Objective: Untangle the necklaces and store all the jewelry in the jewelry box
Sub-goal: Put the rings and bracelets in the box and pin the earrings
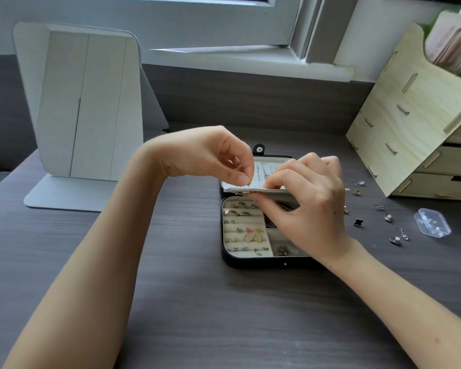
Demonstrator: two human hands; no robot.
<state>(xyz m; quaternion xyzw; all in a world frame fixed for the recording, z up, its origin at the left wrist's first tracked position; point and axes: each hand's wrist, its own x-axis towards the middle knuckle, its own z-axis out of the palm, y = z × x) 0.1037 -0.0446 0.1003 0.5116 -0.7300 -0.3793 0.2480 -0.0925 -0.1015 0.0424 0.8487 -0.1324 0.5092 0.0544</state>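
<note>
Head view shows me one jewelry box (250, 263) open at the centre of the counter (171, 302), with both hands over its hinge. My left hand (210, 155) pinches thumb to forefinger at the 9 o'clock end of the box's inner flap (230, 190), on what I judge is the end of one of the necklace chains (264, 171) lying against the lid lining; it is too fine to make out. My right hand (312, 198) grips the flap's edge and holds it raised. If that grip slackens, I expect the flap to drop onto the ring rows and trap the chain. A slipped pinch could let the chain fall back and knot again. My right forearm also passes close to the loose earrings (388, 217) at 3 o'clock, so a careless sweep could scatter them. I count about eight of those, one clear plastic case (433, 222), one mirror stand (83, 115) at 10 o'clock, and one wooden organizer (423, 129) at 2 o'clock.
</note>
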